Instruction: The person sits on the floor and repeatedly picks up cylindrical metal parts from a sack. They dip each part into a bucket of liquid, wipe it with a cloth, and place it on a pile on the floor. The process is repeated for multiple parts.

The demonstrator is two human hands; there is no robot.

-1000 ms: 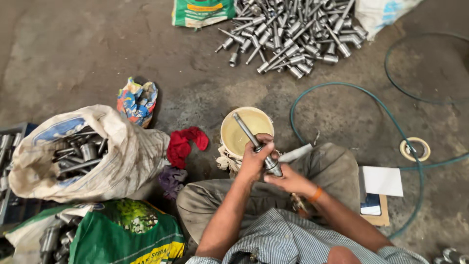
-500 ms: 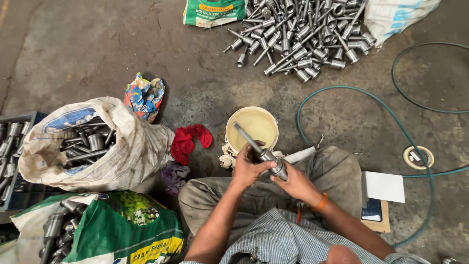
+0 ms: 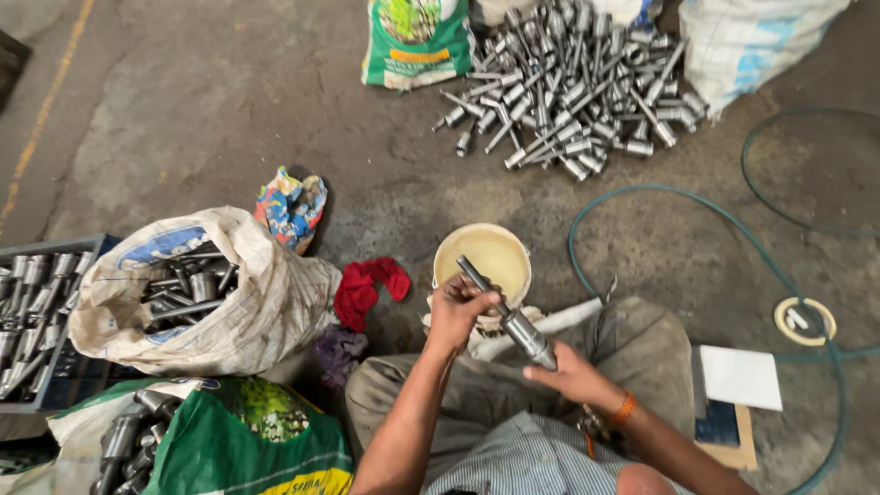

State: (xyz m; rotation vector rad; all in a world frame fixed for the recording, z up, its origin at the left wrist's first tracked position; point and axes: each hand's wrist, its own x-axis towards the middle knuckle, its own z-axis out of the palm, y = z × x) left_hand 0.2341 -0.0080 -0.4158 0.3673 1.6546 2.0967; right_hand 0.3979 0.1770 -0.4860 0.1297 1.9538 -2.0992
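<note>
Over the floor, head view: a person sits low, knees up, both arms reaching forward above the lap.
Left hand (image 3: 458,312): fingers curled tight round the thin upper end of a steel shaft (image 3: 507,315), thumb side up.
Right hand (image 3: 566,374): fingers wrapped under the thick lower end of the shaft, an orange band at the wrist.
Shaft: held in the air on a slant, its narrow tip over the rim of a yellow bucket (image 3: 483,259), its wide end near the lap.
Step in hand: by the look of it, the shaft is being rubbed or turned over the bucket, one hand steadying, the other working.
Next move: probably calls for both grips kept firm while the shaft is turned, then set aside.
Left of the person: a white sack (image 3: 257,302) full of like shafts, a grey crate (image 3: 64,247), a green bag (image 3: 247,440).
Between sack and bucket: a red rag (image 3: 367,286).
Far side: a loose pile (image 3: 568,82) of steel parts.
Right: a green hose (image 3: 642,206) looping on the floor, a tape roll (image 3: 804,321), a white pad (image 3: 741,377).
</note>
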